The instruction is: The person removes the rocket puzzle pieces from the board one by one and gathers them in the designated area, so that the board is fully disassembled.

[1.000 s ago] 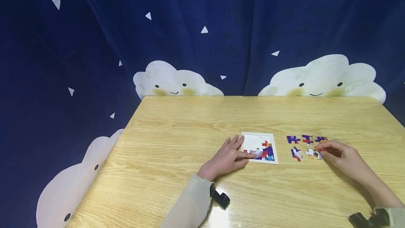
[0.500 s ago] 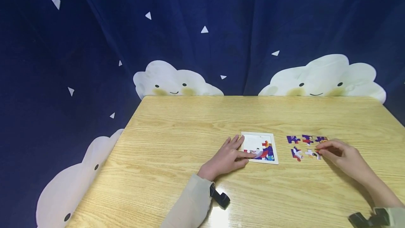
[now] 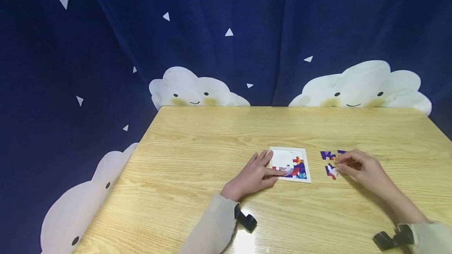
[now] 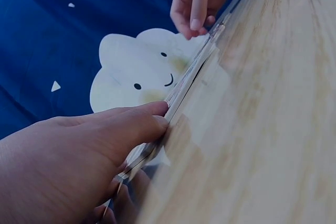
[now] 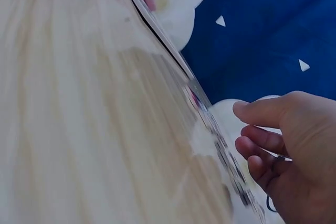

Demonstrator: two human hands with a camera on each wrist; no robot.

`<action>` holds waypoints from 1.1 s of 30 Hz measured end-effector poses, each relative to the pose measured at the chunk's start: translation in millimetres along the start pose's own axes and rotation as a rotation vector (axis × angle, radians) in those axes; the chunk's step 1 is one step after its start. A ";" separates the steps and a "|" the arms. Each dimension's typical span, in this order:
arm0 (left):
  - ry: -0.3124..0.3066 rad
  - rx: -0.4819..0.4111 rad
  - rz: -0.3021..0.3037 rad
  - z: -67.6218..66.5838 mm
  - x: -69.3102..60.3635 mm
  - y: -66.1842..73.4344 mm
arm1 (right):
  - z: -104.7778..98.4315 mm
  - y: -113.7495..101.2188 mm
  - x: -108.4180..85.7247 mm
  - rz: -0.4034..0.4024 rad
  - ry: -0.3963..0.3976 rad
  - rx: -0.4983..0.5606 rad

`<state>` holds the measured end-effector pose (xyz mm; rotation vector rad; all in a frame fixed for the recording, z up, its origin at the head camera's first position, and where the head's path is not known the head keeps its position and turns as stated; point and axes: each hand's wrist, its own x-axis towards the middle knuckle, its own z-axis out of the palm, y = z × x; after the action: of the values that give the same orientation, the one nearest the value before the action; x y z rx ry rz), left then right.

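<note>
My left hand (image 3: pixel 252 177) rests on the left side of a small white-framed jigsaw board (image 3: pixel 308 171). One straight finger lies across its lower part, where colourful pieces fill the bottom and right; the upper left is bare white. In the left wrist view this hand (image 4: pixel 100 145) touches the board's edge. My right hand (image 3: pixel 365 169) is over the loose pieces, thumb and forefinger together as if pinching a small piece that they mostly hide. Beside the fingertips lie a purple puzzle piece (image 3: pixel 326 155) and a purple, white and red puzzle piece (image 3: pixel 330 171).
Both items lie on a wood-grain table (image 3: pixel 197 148). Another purple piece (image 3: pixel 341 152) peeks out behind the right hand, which covers the other loose pieces. A dark blue curtain (image 3: pixel 226 58) with white clouds hangs along the back and left.
My right hand has moved left from the white-grey puzzle piece, which no longer shows, and now covers more of the upper row. My left hand and the board stay put.
</note>
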<state>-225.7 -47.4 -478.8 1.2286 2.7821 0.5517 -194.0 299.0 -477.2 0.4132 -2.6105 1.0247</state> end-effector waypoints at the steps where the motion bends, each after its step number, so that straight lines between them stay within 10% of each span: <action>1: 0.001 0.004 0.002 0.0 0.2 0.0 | 2.4 -2.0 2.1 -0.007 -0.008 0.008; 18: -0.006 -0.003 0.007 -2.4 0.2 1.0 | 41.4 -25.4 23.3 -0.129 -0.071 0.037; 33: -0.004 0.015 0.016 -3.0 0.5 1.6 | 53.0 -37.2 37.2 -0.072 -0.272 -0.011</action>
<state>-225.5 -46.9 -475.4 1.2546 2.7806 0.5290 -223.4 230.4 -477.5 0.6828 -2.8117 0.9911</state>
